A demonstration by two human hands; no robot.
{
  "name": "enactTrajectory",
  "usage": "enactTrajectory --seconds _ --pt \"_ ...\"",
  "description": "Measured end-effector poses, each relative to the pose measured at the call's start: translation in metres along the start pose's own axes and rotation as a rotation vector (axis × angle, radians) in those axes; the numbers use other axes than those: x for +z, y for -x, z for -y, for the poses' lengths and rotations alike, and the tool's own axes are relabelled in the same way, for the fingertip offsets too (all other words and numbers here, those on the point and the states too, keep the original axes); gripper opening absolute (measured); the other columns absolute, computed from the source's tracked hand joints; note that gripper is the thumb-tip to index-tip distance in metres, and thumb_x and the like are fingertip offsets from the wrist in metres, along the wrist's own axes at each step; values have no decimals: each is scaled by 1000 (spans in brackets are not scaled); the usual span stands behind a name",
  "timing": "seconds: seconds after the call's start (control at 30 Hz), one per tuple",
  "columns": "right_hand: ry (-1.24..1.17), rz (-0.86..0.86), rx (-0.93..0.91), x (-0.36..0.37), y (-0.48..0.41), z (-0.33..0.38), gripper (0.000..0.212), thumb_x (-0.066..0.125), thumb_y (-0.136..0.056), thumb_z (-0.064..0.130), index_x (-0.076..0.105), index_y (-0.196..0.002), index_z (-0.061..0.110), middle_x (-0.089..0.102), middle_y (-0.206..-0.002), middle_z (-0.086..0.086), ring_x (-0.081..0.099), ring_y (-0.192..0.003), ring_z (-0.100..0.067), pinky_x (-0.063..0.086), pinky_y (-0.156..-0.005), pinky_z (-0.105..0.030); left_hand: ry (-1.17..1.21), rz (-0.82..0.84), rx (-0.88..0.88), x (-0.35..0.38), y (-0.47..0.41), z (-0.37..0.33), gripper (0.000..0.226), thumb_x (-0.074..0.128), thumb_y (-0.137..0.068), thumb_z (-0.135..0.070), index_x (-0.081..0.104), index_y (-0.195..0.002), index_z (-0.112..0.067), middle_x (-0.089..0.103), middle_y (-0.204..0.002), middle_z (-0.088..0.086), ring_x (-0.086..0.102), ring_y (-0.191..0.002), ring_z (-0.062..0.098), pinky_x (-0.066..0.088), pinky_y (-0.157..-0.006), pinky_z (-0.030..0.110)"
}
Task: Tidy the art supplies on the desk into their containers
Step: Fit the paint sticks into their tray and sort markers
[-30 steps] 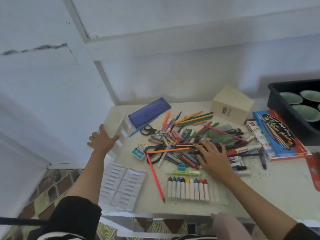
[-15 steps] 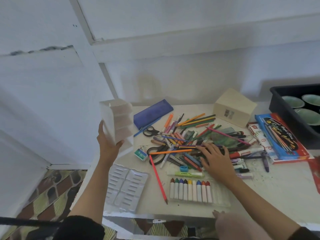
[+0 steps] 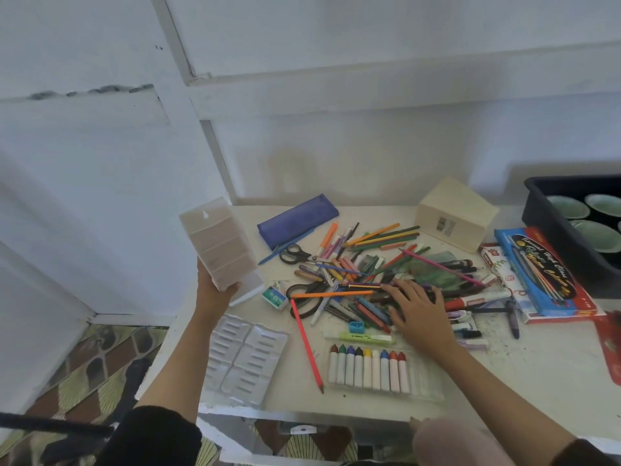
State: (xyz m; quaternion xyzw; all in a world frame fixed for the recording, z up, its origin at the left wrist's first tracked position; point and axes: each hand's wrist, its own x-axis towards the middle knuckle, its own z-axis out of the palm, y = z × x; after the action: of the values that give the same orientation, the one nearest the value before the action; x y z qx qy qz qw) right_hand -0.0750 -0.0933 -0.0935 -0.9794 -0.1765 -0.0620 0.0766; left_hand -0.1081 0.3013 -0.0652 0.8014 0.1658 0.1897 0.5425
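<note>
while left hand (image 3: pixel 215 292) aloft around case (image 3: pixel 217 245), right hand (image 3: pixel 420 309) flat on pencils (image 3: pixel 349 264)

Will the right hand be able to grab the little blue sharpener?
Probably yes. The blue sharpener lies uncovered on the desk, just beside the right hand, which rests flat on the pencil pile and holds nothing.

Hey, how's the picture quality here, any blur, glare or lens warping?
Head view: soft, even light, no hard glare, a faint shadow on the wall behind the black tub. Head view: wide-angle warping tilts the wall trim. Head view: the pencil pile is fairly sharp; the red item at the right edge is smeared, and the clear compartment case in the left hand looks slightly soft.
</note>
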Motion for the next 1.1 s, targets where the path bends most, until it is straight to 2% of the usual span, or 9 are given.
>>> enactTrajectory --seconds 0.1,0.17,0.3,0.43,0.57,0.67,0.83,0.97,1.1 --pt "-21 -15 -9 3 -2 -2 41 53 -89 34 52 -129 31 55 -131 2 49 -125 -18 31 -102 -56 -22 -55 16 2 -6 6 70 75 -71 -18 39 -130 -13 54 -114 13 57 -109 28 52 -90 51" --pt "-36 -21 -10 3 -2 -1 43 58 -88 32 51 -131 31 54 -133 1 47 -127 -19 28 -104 -56 3 -109 38 8 1 1 64 73 -73 -16 43 -129 -11 56 -113 14 57 -107 30 55 -86 44" --pt "-37 1 -21 2 -3 -1 45 58 -89 31 49 -133 31 51 -136 1 44 -130 -19 25 -105 -57 10 -320 -49 28 30 -11 77 63 -76 5 29 -141 -18 38 -129 13 45 -111 21 46 -91 37" --pt "-76 73 3 -3 -5 -1 46 47 -94 35 38 -140 35 36 -147 5 27 -139 -14 11 -112 -54 -70 -527 83 45 54 -25 78 59 -69 17 31 -137 -9 36 -128 17 45 -113 26 44 -87 34" --pt "-125 43 -3 -9 -5 1 44 50 -94 33 43 -138 31 35 -147 4 29 -139 -14 7 -111 -58 -120 -609 186 62 71 -28 71 54 -63 21 39 -127 -7 36 -120 14 45 -105 28 47 -82 42" --pt "-135 2 -6 -12 -8 -2 41 53 -93 31 49 -133 28 42 -143 4 34 -137 -14 10 -109 -62 -198 -526 267 77 75 -30 62 53 -60 23 50 -113 -8 40 -114 12 47 -105 29 49 -85 43" --pt "-226 -18 0 -18 -22 -15 31 51 -93 26 55 -124 24 48 -135 5 37 -132 -12 22 -109 -53 -339 -327 386 101 68 -36 43 57 -61 22 63 -95 -5 46 -104 15 43 -103 18 37 -87 17" --pt "-284 -53 13 -20 -34 -35 17 56 -90 16 68 -102 17 59 -115 2 50 -116 -18 35 -100 -46 -363 -129 392 123 54 -42 34 49 -64 10 64 -88 -9 49 -101 10 45 -98 20 40 -84 25" --pt "-328 -64 14 -24 -45 -51 18 58 -87 6 71 -99 10 62 -104 -4 50 -105 -21 45 -89 -40 -464 58 382 146 34 -42 31 55 -69 4 67 -94 -10 53 -103 9 48 -97 25 45 -78 38"
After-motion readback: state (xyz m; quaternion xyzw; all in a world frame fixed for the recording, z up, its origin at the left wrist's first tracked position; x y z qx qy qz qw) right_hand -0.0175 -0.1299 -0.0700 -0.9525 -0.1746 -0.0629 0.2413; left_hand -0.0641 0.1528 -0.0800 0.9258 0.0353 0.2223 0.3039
